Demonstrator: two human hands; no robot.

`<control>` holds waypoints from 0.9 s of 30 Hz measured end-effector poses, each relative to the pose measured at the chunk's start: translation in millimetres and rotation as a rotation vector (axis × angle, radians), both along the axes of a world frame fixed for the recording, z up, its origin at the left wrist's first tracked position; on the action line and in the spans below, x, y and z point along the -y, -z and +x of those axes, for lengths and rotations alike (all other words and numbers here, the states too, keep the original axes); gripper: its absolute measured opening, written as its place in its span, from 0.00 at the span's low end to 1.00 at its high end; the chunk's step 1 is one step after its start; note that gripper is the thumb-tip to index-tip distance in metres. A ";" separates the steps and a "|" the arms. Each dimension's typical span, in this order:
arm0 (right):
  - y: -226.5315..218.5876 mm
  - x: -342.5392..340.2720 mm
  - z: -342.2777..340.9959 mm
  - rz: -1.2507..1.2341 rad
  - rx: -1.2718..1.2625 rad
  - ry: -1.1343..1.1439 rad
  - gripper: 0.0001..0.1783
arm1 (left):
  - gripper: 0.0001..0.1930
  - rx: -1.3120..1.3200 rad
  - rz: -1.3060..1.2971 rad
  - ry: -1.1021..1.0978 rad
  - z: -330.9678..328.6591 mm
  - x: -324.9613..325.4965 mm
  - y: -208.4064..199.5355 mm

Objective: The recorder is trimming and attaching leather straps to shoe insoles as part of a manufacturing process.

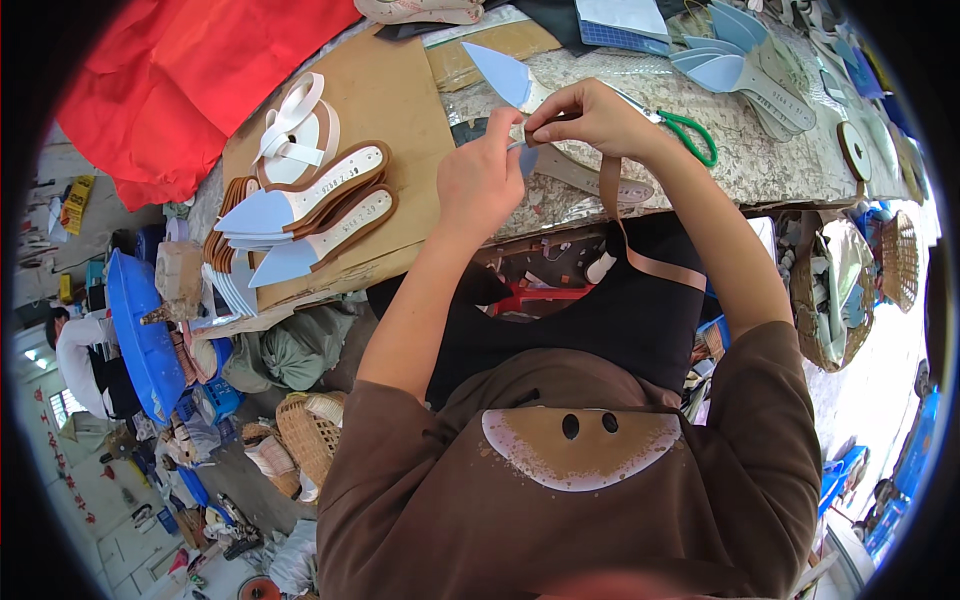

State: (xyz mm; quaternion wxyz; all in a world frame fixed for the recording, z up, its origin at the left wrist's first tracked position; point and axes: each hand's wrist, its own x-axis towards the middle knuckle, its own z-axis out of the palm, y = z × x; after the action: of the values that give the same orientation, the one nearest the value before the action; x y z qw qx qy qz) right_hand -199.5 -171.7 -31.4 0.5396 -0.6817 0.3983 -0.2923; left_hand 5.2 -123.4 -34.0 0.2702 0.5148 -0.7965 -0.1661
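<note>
At the table's front edge, both my hands meet over a pale insole (590, 176) with a blue toe end. My left hand (480, 185) is closed around its narrow part, thumb and forefinger together. My right hand (590, 118) pinches a brown strip (610, 185) against the insole near the left fingertips; the fingers hide the exact contact. The strip's free length hangs off the edge and curls across my lap. Just beyond my hands lies another blue-tipped insole (500, 75). Green-handled scissors (690, 137) rest beside my right wrist.
Stacked brown-edged insoles (315, 215) and a roll of white strip (297, 140) sit on cardboard (400, 105) at left. More insoles (755, 85) fan out at far right, near a round roll (853, 150). Red cloth (170, 90) covers the far left; baskets (310, 440) stand below.
</note>
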 end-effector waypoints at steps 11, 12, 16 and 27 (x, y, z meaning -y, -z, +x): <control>22.0 -5.5 1.1 0.020 0.137 0.100 0.09 | 0.09 0.037 -0.089 0.022 -3.3 2.5 3.3; 22.4 -4.6 1.2 -0.030 0.069 0.085 0.09 | 0.09 0.043 -0.096 0.028 -2.9 3.5 3.2; 22.5 -4.5 2.4 -0.496 -0.148 0.061 0.08 | 0.07 -0.066 -0.123 0.039 -8.4 0.2 -4.2; 26.4 7.2 -21.6 -0.146 -0.121 -0.123 0.08 | 0.03 0.026 -0.387 0.086 4.0 -11.6 24.8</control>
State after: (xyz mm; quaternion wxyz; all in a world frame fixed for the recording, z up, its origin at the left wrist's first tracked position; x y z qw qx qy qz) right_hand -221.2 -178.9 -57.9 0.4804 -0.7588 0.3650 -0.2453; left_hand 9.2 -111.8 -58.7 0.3465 0.4206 -0.8383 -0.0146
